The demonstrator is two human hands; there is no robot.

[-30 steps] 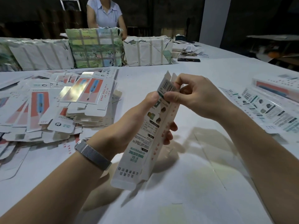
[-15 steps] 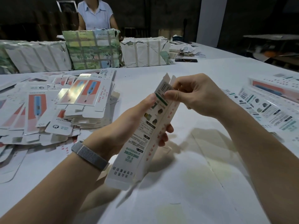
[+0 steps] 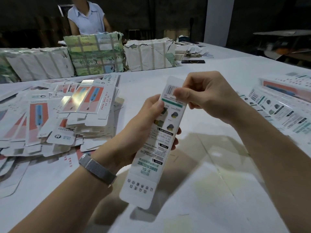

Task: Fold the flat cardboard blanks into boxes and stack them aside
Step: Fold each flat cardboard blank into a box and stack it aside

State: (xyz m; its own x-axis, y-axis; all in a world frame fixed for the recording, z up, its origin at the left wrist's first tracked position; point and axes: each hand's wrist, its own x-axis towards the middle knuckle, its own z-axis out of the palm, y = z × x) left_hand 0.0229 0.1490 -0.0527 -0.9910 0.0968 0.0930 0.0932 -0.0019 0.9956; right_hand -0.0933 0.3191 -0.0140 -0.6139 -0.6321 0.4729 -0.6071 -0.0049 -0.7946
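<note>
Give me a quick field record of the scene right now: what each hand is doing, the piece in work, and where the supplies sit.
piece in work: long white printed carton, held off the table, far end tilted away
left hand: grips the carton's middle, thumb on the printed face
right hand: pinches the far end by the barcode, where the end flap stands up
flat blanks: loose pile to the left on the white table
more printed pieces: laid out to the right
wrapped bundles: row along the far edge
another person: behind the bundles
</note>
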